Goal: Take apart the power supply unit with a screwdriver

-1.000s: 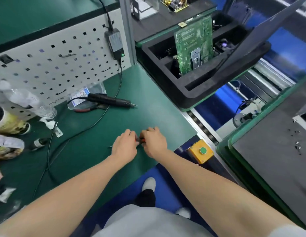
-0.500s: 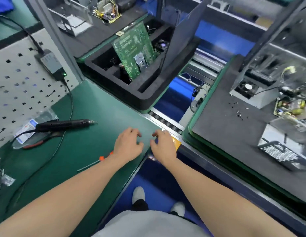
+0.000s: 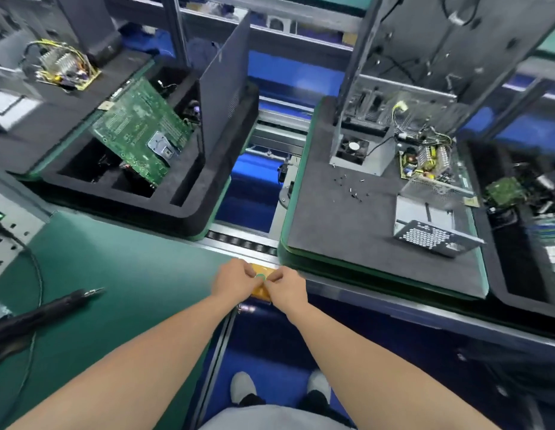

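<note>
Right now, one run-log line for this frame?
left hand, right hand: over round green button | black electric screwdriver: idle on green mat

Left forearm (image 3: 164, 339) and right forearm (image 3: 341, 339), both bare, reach forward and converge. Left hand (image 3: 236, 282) and right hand (image 3: 287, 288) meet, backs upward, just off the far right corner of the tabletop (image 3: 130, 268). Their fingers are curled, with the fingertips facing and nearly touching. Whether either hand pinches anything cannot be made out.
</note>
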Tool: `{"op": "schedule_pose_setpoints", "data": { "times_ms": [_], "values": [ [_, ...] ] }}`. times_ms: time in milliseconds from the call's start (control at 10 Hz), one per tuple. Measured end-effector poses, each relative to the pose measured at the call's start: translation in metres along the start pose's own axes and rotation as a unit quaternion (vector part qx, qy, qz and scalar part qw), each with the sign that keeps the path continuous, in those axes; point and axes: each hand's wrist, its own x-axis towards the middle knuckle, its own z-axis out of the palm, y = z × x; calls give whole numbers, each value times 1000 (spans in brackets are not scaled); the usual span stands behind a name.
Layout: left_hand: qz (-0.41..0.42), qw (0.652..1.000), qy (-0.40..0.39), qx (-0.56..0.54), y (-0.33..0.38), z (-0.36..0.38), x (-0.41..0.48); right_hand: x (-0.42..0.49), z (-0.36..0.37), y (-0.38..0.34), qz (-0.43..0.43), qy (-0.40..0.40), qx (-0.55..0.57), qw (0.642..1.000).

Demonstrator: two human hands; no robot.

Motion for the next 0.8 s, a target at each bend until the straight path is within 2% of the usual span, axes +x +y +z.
{"op": "schedule_pose_setpoints", "data": {
  "times_ms": [200, 400, 600, 700, 800],
  "values": [
    [-31, 999, -30, -15, 6, -3, 7, 4, 4, -3, 80, 13, 54, 995],
    [-54, 998, -18, -22, 10, -5, 6, 5, 9, -12, 126, 25, 67, 989],
    [-33, 998, -14, -41, 5, 2, 8, -4, 0, 0, 70, -16, 91, 993],
    [-17, 998, 11, -58, 1, 8, 1, -19, -20, 20, 36, -49, 98, 993],
    [-37, 992, 38, -110, -7, 19, -12, -40, -50, 60, 38, -63, 86, 994]
  ]
}}
